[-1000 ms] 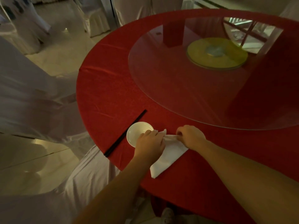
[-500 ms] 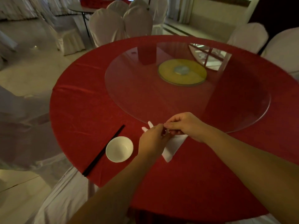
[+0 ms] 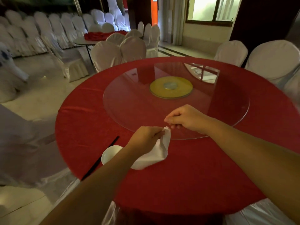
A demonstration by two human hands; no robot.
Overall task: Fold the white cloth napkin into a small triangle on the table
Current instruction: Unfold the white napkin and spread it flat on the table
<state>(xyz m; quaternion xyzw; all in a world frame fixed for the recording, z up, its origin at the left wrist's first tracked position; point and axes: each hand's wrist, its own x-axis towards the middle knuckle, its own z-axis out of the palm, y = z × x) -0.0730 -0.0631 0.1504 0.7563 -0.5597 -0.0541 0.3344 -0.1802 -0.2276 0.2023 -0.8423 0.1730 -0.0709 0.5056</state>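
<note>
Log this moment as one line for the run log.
left hand: pinching napkin top | right hand: fingers pinched, just off napkin tip | napkin: partly folded, lower end on table

Both bare forearms reach forward over the table, the left hand closed with its fingers gripping the top of the napkin, and the right hand just beyond it, curled with fingertips pinched together, close to the napkin's tip.
</note>
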